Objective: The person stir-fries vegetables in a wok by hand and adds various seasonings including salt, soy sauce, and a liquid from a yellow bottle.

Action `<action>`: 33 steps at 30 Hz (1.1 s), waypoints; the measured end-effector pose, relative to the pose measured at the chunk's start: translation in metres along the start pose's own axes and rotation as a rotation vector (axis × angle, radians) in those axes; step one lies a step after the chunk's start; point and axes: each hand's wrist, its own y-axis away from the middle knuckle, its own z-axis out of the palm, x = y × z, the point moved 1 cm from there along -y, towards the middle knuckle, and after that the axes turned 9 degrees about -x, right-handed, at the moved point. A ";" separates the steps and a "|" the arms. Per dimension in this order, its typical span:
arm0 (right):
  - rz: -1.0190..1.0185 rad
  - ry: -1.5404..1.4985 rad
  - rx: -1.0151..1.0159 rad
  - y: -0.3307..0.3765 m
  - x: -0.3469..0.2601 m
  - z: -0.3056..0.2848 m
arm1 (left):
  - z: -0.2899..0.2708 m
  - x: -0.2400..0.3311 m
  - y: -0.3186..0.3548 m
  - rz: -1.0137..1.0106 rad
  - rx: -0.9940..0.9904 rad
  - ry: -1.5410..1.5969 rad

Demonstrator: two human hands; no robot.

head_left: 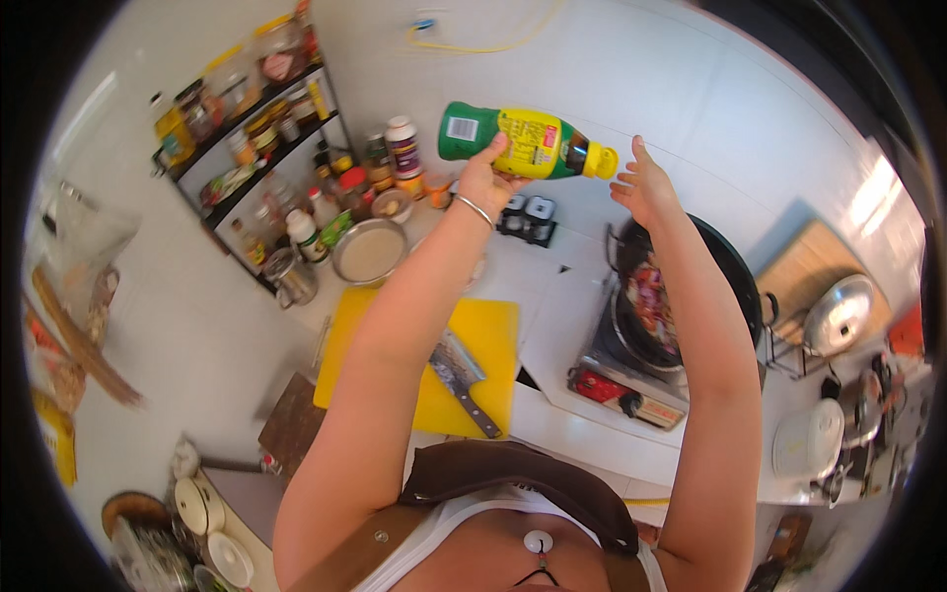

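Note:
My left hand (489, 182) is wrapped round a sauce bottle (530, 141) with a green and yellow wrapper, dark contents at the neck and a yellow cap. The bottle lies nearly level in the air, its cap pointing right. My right hand (645, 189) is raised close to the cap but apart from it, fingers spread and holding nothing. Beneath my right forearm a black wok (732, 268) sits on a portable gas stove (628, 397), with reddish and purple chopped food (648, 299) in it; the forearm hides part of the wok.
A cleaver (460, 378) lies on a yellow cutting board (340, 340), partly behind my left arm. At the left stand a metal bowl (370, 251) and a black rack (252, 107) of jars and bottles. A wooden board (811, 259) and metal lid (838, 316) lean at the right.

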 end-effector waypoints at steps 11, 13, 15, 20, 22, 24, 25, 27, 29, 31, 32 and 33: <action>-0.355 0.606 -0.236 -0.007 0.086 0.227 | -0.146 0.131 0.035 0.254 0.192 0.083; -0.431 0.509 -0.297 0.011 0.093 0.267 | -0.163 0.153 0.040 0.282 0.233 0.092; -0.420 0.476 -0.323 0.002 0.106 0.296 | -0.178 0.176 0.043 0.290 0.245 0.140; -0.358 0.426 -0.610 0.022 0.091 0.358 | -0.214 0.245 0.039 0.360 0.282 0.148; -0.395 0.455 -0.681 0.026 0.084 0.370 | -0.247 0.285 0.032 0.333 0.239 0.163; -0.322 0.397 -0.726 0.023 0.076 0.365 | -0.266 0.324 0.033 0.329 0.377 0.127; -0.287 0.367 -0.744 0.017 0.075 0.359 | -0.272 0.344 0.032 0.317 0.473 0.077; -0.199 0.443 -0.684 0.006 0.075 0.340 | -0.310 0.381 0.022 0.250 0.376 0.070; 0.004 0.489 -0.666 0.010 0.062 0.320 | -0.324 0.399 0.017 0.197 0.426 0.079; 0.044 0.526 -0.651 0.013 0.064 0.299 | -0.351 0.415 0.012 0.176 0.432 0.054; 0.068 0.544 -0.643 0.014 0.067 0.288 | -0.362 0.420 0.011 0.159 0.416 0.096; 0.082 0.584 -0.660 0.015 0.068 0.276 | -0.373 0.424 0.009 0.142 0.401 0.137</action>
